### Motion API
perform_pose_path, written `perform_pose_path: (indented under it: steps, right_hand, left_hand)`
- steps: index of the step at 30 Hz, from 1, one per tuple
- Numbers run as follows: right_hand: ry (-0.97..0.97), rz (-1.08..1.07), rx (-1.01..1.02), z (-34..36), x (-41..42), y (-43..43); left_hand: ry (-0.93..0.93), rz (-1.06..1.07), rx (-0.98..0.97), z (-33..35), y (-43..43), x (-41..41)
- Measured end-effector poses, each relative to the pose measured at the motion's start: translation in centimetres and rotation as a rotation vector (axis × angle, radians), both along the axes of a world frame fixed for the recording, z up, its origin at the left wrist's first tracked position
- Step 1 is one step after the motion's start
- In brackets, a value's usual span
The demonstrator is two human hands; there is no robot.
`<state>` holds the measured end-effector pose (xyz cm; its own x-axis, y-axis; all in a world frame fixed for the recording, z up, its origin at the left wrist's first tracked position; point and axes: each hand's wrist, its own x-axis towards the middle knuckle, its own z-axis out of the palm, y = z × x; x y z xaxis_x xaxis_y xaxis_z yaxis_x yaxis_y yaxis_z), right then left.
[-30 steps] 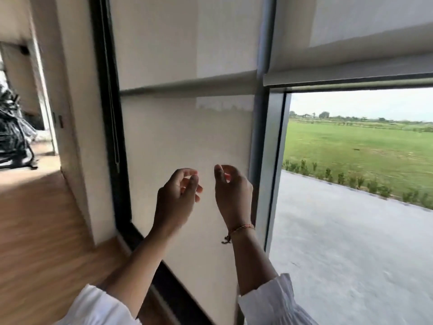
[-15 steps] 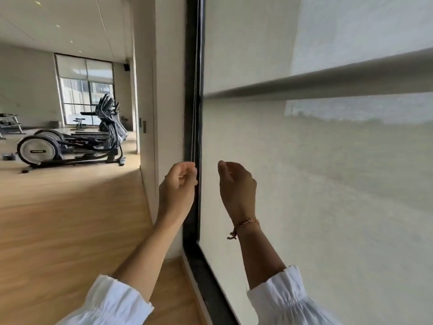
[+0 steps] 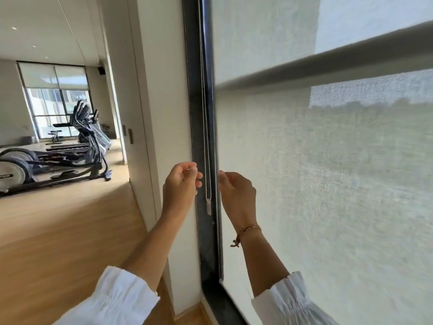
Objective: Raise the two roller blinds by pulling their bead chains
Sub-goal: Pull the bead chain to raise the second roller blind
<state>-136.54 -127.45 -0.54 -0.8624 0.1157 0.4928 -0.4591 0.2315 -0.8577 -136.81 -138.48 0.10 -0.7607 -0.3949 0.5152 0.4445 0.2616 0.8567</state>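
Left hand (image 3: 181, 184) and right hand (image 3: 236, 195) hovering loosely curled either side of the bead chain (image 3: 207, 160), neither grip holding it, roller blind (image 3: 328, 184) hanging lowered at right.

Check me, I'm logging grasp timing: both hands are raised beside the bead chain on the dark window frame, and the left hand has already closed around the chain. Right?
Not quite. In the head view the left hand is curled but apart from the bead chain, which hangs free between it and the right hand. Neither hand grips it yet. The rest holds: both are raised beside the chain at the dark window frame.
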Motion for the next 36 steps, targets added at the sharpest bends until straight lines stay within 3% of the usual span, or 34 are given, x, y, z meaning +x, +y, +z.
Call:
perform_pose_path:
  steps: [13,19,28,36]
  right_hand:
    - [0.016,-0.079,0.060,1.5,-37.3,-12.9]
    - [0.016,-0.192,0.003,2.1,-52.5,-15.8]
    - [0.077,-0.361,0.002,3.1,-62.2,-18.8]
    - [0.321,-0.429,-0.090,1.5,-59.9,-19.7]
  left_hand:
    - [-0.058,-0.087,-0.033,3.3,-11.4,-35.7]
    - [-0.089,-0.199,-0.093,5.7,-13.9,-47.1]
    - [-0.066,-0.440,-0.094,7.8,-15.0,-55.4]
    - [0.035,-0.585,-0.091,11.4,-14.2,-58.3]
